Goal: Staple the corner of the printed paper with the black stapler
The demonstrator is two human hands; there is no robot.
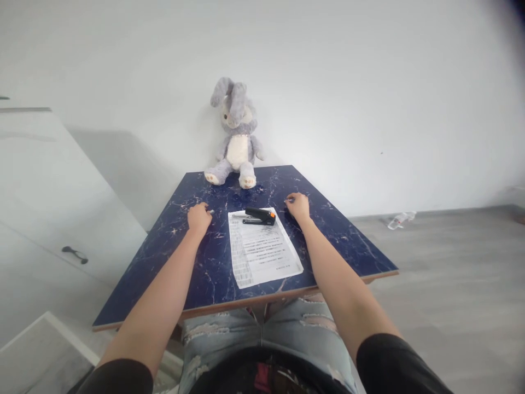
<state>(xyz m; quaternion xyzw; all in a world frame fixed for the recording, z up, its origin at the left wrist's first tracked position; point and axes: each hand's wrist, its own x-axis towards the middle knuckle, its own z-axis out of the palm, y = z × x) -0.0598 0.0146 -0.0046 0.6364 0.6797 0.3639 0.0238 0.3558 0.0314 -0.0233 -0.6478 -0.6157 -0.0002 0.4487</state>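
Note:
My left hand (199, 217) rests on the dark blue marbled table (348, 241), fingers curled, with a small light object at its fingertips that I cannot name. My right hand (298, 205) rests on the table at the right of the paper, fingers curled, a small dark bit showing at its fingertips. Between the two hands lies a printed paper sheet (262, 254). A black stapler with an orange tip (260, 215) lies across the top edge of the sheet, touched by neither hand.
A grey and white plush rabbit (237, 137) sits at the table's far edge against the white wall. A white cabinet with a black handle (74, 254) stands at the left. A plastic bottle (401, 219) lies on the grey floor at the right.

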